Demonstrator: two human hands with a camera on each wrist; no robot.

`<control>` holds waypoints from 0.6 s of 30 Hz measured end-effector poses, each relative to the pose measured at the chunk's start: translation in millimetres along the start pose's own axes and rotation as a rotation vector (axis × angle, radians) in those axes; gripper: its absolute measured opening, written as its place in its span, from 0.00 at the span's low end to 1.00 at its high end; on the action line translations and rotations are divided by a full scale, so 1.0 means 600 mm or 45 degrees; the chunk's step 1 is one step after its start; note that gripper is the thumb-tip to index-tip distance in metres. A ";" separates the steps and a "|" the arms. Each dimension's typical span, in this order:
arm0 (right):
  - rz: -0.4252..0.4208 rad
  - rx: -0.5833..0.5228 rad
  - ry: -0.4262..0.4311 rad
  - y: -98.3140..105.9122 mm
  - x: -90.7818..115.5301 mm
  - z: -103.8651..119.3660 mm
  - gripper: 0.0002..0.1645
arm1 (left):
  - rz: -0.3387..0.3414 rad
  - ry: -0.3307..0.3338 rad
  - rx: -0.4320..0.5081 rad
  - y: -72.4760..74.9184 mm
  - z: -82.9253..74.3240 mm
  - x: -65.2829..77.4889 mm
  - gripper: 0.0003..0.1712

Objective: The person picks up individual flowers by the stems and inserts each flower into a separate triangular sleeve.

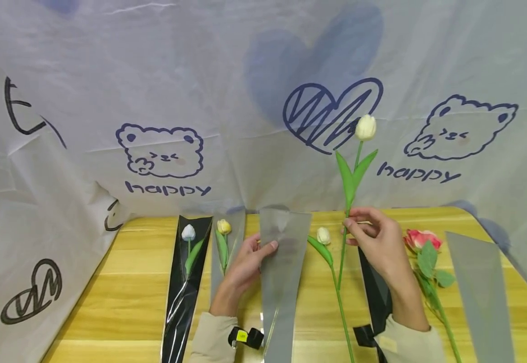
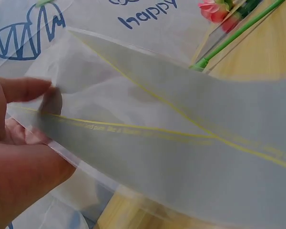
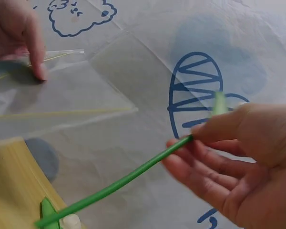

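My left hand grips a grey translucent flower sleeve near its upper left edge. Yellow print lines run along the sleeve in the left wrist view. My right hand pinches the green stem of a white artificial tulip, which stands upright above the table, its bloom and two leaves over the fingers. Tulip and sleeve are apart. A second white tulip lies on the table between the hands.
Left of my hands lie a pale blue tulip in a black sleeve and a yellow tulip on a grey sleeve. At right are a black sleeve, a pink rose and a grey sleeve. Printed cloth hangs behind.
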State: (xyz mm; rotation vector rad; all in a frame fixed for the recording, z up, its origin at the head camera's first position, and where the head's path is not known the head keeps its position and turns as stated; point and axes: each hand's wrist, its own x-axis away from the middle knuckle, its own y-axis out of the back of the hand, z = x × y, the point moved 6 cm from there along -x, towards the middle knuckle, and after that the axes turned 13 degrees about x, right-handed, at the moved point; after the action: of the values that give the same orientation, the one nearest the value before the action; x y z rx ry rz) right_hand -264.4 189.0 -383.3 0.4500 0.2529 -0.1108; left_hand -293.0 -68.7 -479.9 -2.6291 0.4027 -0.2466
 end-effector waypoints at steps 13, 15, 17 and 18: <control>-0.362 -0.328 0.023 0.021 0.006 0.025 0.10 | -0.068 -0.106 -0.269 -0.004 0.003 -0.004 0.09; -0.390 -0.391 0.056 0.023 0.007 0.030 0.11 | -0.051 -0.131 -0.297 -0.008 0.002 -0.004 0.08; -0.435 -0.430 0.103 0.027 0.008 0.036 0.13 | -0.040 -0.150 -0.312 -0.011 0.002 -0.004 0.08; -0.464 -0.446 0.129 0.030 0.009 0.040 0.13 | -0.032 -0.156 -0.320 -0.013 0.001 -0.004 0.09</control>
State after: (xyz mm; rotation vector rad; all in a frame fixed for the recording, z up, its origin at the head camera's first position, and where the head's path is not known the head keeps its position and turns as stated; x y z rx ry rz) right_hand -251.2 194.3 -356.5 0.0574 0.4436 -0.3939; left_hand -293.2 -60.8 -477.2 -2.8780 0.3800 -0.0437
